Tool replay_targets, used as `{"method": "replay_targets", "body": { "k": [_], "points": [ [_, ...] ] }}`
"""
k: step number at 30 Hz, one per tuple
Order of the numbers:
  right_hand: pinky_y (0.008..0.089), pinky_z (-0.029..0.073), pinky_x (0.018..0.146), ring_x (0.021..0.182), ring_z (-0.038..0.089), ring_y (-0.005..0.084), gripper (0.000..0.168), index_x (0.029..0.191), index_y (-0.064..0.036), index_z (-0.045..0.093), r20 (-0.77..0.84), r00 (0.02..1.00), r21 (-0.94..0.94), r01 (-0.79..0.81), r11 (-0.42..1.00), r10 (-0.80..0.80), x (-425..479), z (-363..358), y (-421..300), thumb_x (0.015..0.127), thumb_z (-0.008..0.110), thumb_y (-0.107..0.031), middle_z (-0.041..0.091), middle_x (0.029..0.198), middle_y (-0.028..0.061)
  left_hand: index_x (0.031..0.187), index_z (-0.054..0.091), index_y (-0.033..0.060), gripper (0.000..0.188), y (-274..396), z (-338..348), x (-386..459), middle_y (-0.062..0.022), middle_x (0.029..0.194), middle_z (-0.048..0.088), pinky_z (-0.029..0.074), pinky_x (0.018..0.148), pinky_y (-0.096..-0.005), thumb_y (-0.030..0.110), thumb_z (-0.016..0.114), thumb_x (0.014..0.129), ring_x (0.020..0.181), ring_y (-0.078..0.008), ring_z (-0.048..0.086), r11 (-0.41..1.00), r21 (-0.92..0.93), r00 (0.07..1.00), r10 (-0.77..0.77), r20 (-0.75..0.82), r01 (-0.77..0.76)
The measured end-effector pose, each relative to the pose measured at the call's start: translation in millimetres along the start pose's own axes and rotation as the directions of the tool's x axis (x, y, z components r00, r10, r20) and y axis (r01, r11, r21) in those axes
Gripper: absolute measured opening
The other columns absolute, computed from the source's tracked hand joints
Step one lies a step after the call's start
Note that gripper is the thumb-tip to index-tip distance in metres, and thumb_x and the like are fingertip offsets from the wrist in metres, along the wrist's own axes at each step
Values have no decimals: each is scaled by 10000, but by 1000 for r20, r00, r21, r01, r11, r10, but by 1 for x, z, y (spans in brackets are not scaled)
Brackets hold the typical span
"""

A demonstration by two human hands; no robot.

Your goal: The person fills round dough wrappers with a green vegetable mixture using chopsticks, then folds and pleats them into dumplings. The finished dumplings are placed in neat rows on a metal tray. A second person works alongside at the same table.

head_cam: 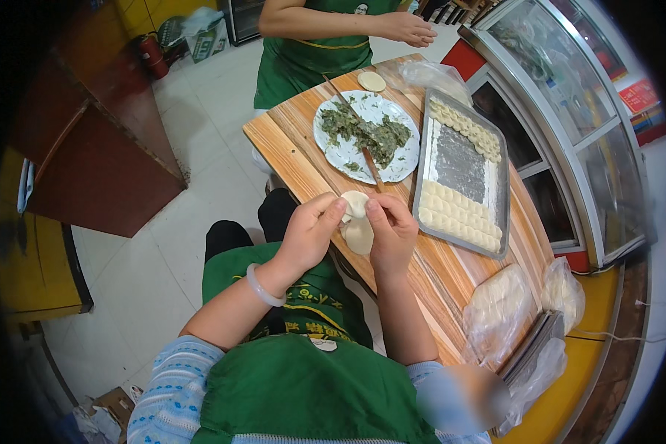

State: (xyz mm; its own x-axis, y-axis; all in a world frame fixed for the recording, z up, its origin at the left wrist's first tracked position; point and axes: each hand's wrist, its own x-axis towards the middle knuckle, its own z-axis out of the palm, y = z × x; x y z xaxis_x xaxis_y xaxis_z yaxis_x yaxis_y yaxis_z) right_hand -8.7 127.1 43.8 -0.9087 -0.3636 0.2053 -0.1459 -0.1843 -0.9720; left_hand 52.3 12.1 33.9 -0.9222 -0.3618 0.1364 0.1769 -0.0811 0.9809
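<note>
Between my two hands is a dumpling [356,204] of pale dough, its wrapper folded over. My left hand [312,228] pinches its left edge with thumb and fingers. On the opposite edge, the thumb and fingertips of my right hand [390,230] grip it too. Just below it, dough wrappers [359,237] lie at the table's edge, partly covered by my hands. Beyond my fingers stands a white plate [337,161] with chopped green filling [391,139], a thin wooden stick [372,166] lying across it. Right of the plate, a metal tray [459,166] carries rows of shaped dumplings [458,216].
Across the wooden table [288,130] stands another person in a green apron [316,72]. Near that person lie round wrappers [371,81] and a plastic bag [435,77]. Bagged dough [499,305] sits at the right, beside stacked trays [533,338]. A glass display case [566,111] borders the table.
</note>
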Motion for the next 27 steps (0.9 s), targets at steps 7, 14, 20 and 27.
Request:
{"method": "replay_targets", "body": {
  "k": [7,14,20,27],
  "points": [
    [219,445,653,709,564,109,150,866,59,603,-65,986,190,-139,972,153,5,0,3,809,624,-78,611,792,79,857,531,-6,240,-5,5,-3,-23,754,508,392,675,-237,201,437,931,722,-95,472,996,23,994,86,-64,-85],
    [215,450,601,672,568,111,129,861,56,601,-126,992,264,21,964,13,1,7,12,820,604,-66,613,769,66,780,501,32,190,-10,12,-1,-34,712,515,399,659,-242,171,483,909,671,-108,481,812,-584,999,-23,-49,-10],
    [211,435,576,644,555,102,158,876,57,608,6,974,206,-222,953,226,0,2,-12,811,627,-86,612,750,72,747,487,42,168,-14,-2,6,-33,696,522,403,617,-227,134,506,886,635,-98,490,850,-524,993,104,64,-55],
    [203,437,591,668,568,101,103,821,42,635,17,995,-78,-100,992,102,-3,-5,-9,786,644,-54,609,761,51,741,487,53,213,4,-12,11,-7,666,501,360,475,-189,189,488,904,527,-58,446,935,-303,974,-136,180,186]
  ]
}}
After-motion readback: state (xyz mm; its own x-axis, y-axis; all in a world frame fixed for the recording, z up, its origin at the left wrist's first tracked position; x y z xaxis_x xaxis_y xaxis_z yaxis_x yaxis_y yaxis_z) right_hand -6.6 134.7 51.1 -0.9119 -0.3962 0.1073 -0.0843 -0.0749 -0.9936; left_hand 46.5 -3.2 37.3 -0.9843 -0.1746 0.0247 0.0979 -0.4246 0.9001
